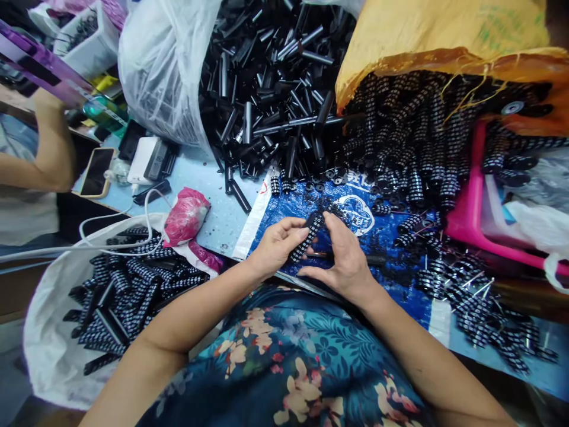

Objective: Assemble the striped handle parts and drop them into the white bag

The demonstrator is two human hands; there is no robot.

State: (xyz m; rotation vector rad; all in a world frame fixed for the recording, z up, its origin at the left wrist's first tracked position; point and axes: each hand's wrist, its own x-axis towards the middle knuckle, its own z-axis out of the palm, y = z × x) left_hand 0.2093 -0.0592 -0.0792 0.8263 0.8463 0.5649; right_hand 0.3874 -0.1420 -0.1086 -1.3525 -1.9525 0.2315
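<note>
My left hand [281,242] is closed around a black ribbed cylinder [310,236] with rows of pale squares, tilted over a blue printed plastic sheet [288,207]. Close on its right is my right hand [347,261], thumb and fingers spread apart. Its upper fingertips come near the cylinder's top end; whether they touch it I cannot tell. A dark rod [376,260] lies on the sheet, partly hidden behind that hand. Small black rings and crumbs [340,212] are scattered just beyond my hands.
Black smooth tubes [267,89] spill from a clear plastic bag [164,71]. Ribbed cylinders fill a yellow sack [444,29] and a white sack [40,332]; more with metal pins [475,296] lie right, near a pink bin [471,207]. A white cable [89,252] crosses left, near another person's arm [57,142].
</note>
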